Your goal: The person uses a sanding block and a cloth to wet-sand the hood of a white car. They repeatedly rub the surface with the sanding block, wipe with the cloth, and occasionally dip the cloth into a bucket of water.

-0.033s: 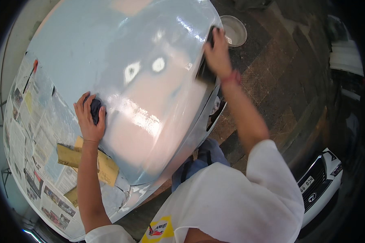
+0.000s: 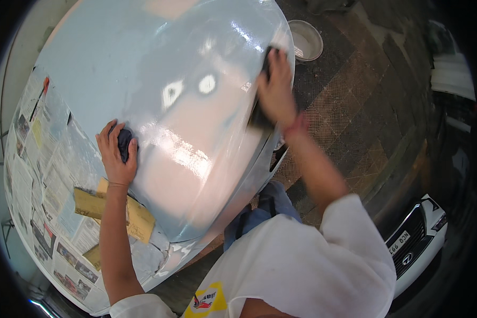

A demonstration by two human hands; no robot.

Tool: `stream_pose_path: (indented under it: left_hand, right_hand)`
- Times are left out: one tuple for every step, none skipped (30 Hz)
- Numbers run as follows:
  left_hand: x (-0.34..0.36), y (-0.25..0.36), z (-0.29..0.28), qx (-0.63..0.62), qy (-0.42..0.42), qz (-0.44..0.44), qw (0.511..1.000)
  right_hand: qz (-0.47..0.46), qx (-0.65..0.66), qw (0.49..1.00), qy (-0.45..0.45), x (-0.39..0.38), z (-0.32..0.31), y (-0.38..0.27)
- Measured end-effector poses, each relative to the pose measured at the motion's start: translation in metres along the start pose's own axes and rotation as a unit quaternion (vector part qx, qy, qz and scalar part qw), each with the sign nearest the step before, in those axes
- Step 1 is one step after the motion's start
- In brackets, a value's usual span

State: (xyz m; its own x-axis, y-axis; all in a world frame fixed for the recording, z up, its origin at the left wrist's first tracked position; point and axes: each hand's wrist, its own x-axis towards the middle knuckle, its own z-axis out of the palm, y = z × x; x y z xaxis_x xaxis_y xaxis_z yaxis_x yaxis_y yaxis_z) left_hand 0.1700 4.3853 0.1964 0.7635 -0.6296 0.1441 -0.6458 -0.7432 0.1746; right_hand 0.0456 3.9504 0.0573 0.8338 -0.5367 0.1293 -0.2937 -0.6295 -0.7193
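A pale blue, wet and glossy car panel (image 2: 159,69) fills the upper left. My left hand (image 2: 117,153) lies flat on its left side, fingers closed over a dark pad (image 2: 125,142). At the panel's right edge, my right hand (image 2: 276,90) grips a dark sanding block (image 2: 259,117) pressed against the surface; this hand is blurred. My white sleeves and blue trousers (image 2: 273,204) show below.
Newspaper masking (image 2: 37,159) covers the area left of the panel, with brown paper sheets (image 2: 138,220) lying on it. A round metal bowl (image 2: 306,40) stands on the patterned floor (image 2: 365,122) at the top right. The front of a white car (image 2: 418,233) is at lower right.
My right hand has slid a little down the panel's right edge toward me with the block. The left hand stays put.
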Motion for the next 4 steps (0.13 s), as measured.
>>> stream_pose_path:
  left_hand:
    - [0.001,0.0,0.004,-0.003,0.0,-0.001,1.0]
    - [0.002,0.001,0.004,-0.006,-0.003,0.001,1.0]
    - [0.005,0.002,0.004,-0.009,-0.004,0.004,1.0]
    - [0.005,0.002,0.003,-0.01,-0.006,0.008,1.0]
  right_hand:
    - [-0.021,-0.01,1.0,-0.013,-0.054,-0.001,-0.04]
    - [-0.049,0.001,0.998,-0.028,-0.1,-0.003,-0.068]
    - [-0.078,0.011,0.996,-0.04,-0.137,-0.004,-0.091]
    - [-0.074,0.01,0.996,-0.038,-0.139,-0.005,-0.092]
